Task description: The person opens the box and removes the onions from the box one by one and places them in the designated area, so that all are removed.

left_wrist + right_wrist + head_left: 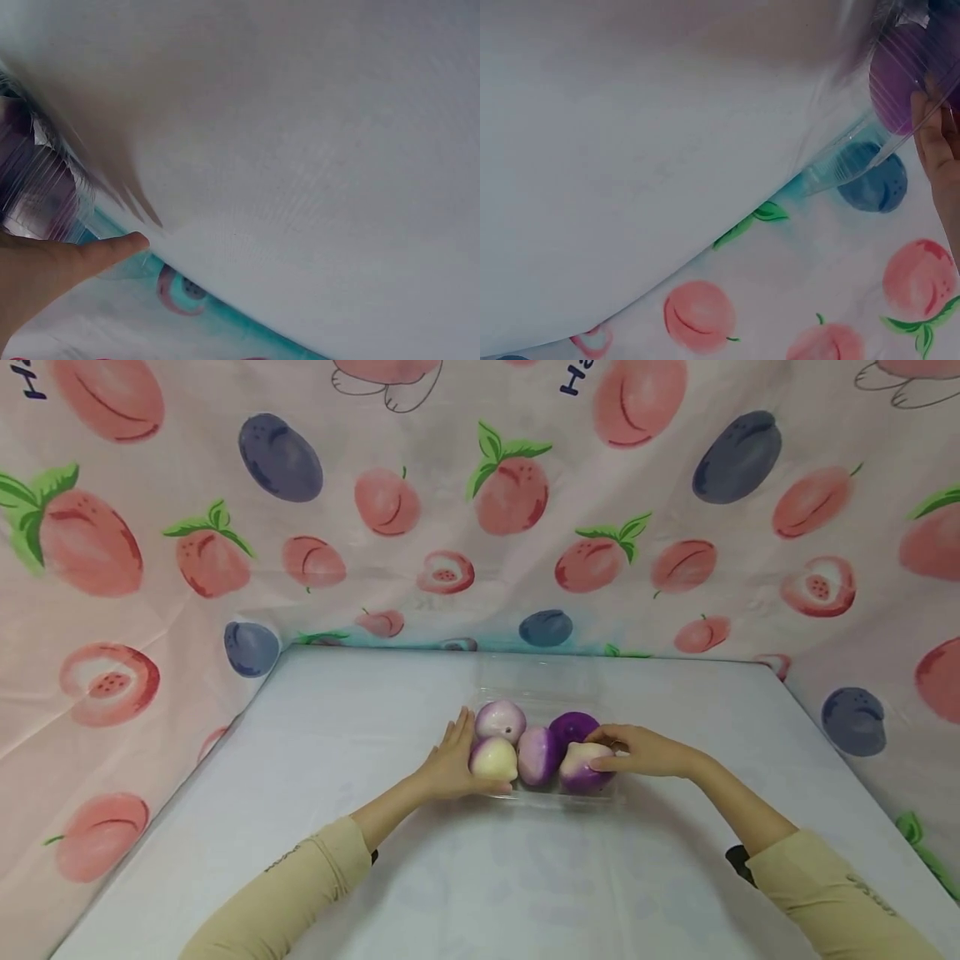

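A clear plastic box (555, 799) holds several shiny purple-and-white vegetables that look like onions or turnips. My left hand (447, 770) lies along the box's left side, fingers straight, thumb reaching across the front beside a cream-topped vegetable (493, 758). With thumb and fingers, my right hand (652, 752) grips the front-right vegetable (587, 768), pale above and purple below. Behind that one sits a deep purple vegetable (573, 725). A half-pale, half-purple one (536, 756) stands mid-box, and a pale lilac one (500, 720) at back left. In the right wrist view, fingertips (921, 124) overlap the box's ribbed wall.
The box's clear lid (536, 675) is folded back toward the far edge of the white table (360, 877). A fruit-printed cloth (480, 585) hangs behind the table and along both sides.
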`<state>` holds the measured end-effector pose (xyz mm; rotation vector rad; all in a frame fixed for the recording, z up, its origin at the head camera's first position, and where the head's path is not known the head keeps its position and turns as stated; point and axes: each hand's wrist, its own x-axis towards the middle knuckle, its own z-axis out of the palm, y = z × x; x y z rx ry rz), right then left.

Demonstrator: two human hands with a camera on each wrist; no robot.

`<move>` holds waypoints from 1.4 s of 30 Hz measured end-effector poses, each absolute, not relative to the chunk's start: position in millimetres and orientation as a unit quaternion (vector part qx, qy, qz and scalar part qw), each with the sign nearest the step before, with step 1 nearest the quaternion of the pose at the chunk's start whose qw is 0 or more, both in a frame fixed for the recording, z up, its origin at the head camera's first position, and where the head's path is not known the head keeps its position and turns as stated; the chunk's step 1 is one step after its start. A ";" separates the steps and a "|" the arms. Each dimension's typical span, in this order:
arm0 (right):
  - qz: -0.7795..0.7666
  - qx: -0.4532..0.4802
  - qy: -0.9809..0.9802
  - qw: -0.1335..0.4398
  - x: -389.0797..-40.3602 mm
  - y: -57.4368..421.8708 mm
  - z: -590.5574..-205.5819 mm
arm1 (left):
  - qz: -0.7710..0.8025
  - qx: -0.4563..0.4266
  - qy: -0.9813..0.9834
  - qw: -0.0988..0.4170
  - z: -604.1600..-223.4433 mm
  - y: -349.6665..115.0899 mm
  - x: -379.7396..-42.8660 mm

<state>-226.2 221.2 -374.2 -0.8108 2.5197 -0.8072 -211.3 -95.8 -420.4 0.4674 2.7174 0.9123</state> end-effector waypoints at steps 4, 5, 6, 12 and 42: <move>-0.304 -0.286 0.882 0.218 -228.8 227.3 -374.5 | 0.318 0.166 0.925 0.123 -419.4 -95.7 -212.1; -0.307 -0.285 0.880 0.225 -229.6 228.8 -374.4 | 0.320 0.166 0.924 0.125 -419.6 -95.7 -212.2; -0.312 -0.287 0.876 0.232 -230.6 230.3 -374.3 | 0.321 0.166 0.924 0.126 -420.1 -95.8 -212.3; -0.347 -0.290 0.853 0.260 -237.6 238.6 -376.7 | 0.317 0.160 0.926 0.126 -422.5 -95.2 -213.2; -0.446 -0.314 0.827 0.138 -224.6 255.1 -378.5 | 0.310 0.150 0.933 0.107 -418.9 -92.5 -209.8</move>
